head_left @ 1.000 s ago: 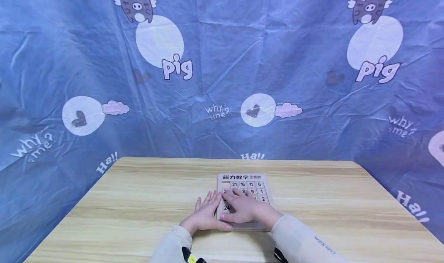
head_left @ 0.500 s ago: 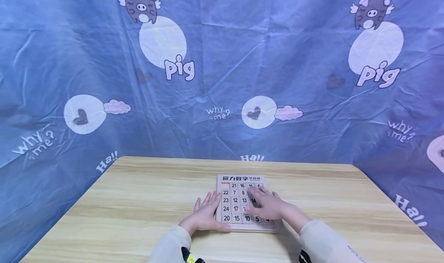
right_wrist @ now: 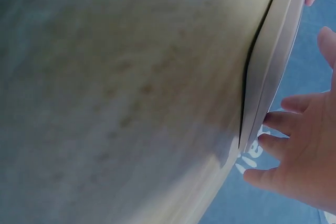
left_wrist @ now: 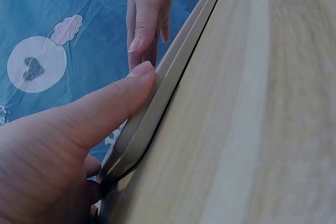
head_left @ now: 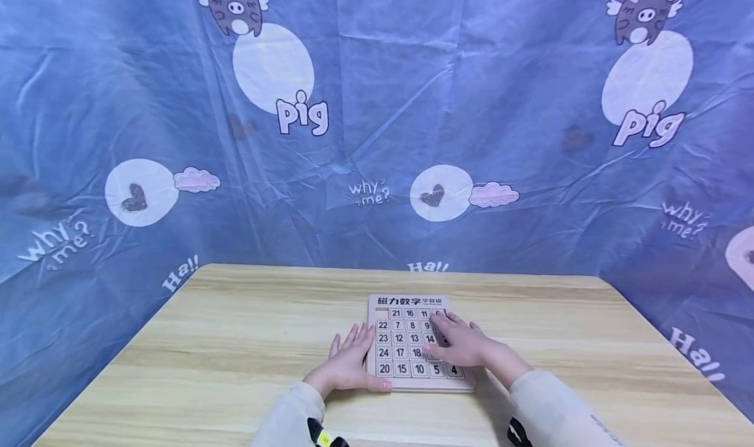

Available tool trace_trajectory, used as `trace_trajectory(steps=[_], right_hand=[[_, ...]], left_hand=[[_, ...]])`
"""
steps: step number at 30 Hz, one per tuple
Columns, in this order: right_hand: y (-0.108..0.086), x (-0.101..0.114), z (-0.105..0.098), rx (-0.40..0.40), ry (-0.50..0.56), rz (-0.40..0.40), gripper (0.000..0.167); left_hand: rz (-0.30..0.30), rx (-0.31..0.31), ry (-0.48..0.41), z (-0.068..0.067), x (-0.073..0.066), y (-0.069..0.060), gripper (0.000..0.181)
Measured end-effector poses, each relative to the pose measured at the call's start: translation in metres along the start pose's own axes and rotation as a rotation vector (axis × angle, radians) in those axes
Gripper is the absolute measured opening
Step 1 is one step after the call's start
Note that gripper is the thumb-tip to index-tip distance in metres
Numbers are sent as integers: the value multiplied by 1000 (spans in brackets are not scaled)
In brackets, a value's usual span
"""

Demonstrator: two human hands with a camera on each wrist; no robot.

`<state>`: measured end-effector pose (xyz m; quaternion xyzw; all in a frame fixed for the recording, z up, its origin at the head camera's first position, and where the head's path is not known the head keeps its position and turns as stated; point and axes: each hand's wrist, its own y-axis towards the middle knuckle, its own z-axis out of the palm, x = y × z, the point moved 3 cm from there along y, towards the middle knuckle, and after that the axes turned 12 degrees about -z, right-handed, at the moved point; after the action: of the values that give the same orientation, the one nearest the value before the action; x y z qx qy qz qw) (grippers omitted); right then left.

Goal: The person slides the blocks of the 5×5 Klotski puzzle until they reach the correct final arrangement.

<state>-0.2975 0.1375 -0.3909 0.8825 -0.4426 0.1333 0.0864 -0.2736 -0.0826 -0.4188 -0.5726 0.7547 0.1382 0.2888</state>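
A pale number sliding puzzle (head_left: 432, 385) lies flat on the table, its square tiles (head_left: 400, 353) printed with black numerals. One slot at the grid's top left holds no tile. Along the puzzle's left side rests my left hand (head_left: 347, 363), fingers spread and fairly straight, thumb on the front edge; the left wrist view shows that thumb (left_wrist: 113, 109) against the rim. My right hand (head_left: 465, 343) is over the grid's right part, fingertips at the upper right tiles, covering a few numbers. In the right wrist view its fingers are spread; whether they touch the tiles is unclear.
The light wood-grain table (head_left: 247, 342) carries the puzzle near its middle. Behind it and to both sides hangs a blue printed cloth (head_left: 377, 139). Pale sleeves with dark wrist straps (head_left: 323, 434) cover both forearms.
My right hand has moved from the grid's left and middle to its right side, uncovering the left columns of tiles. My left hand has stayed in place. The top left slot is unchanged.
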Motion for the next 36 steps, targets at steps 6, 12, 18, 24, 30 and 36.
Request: trace_trajectory(steps=[6,12,18,24,30,36], right_hand=[[4,3,0,15,-4,-9,76],[11,13,2,25,18,-23,75],[15,14,4,19,18,-21,76],[2,17,1,-13,76,-25,71],[-24,25,-4,-41,30,-50,72],[-64,40,1,-21,5,-131,72]], left_hand=[[-1,1,7,0,0,1,110],[-1,-3,12,0,0,0,110],[-5,-3,19,0,0,1,110],[-6,0,13,5,2,-4,110],[7,-2,11,9,6,-13,111],[22,4,8,10,8,-23,111]])
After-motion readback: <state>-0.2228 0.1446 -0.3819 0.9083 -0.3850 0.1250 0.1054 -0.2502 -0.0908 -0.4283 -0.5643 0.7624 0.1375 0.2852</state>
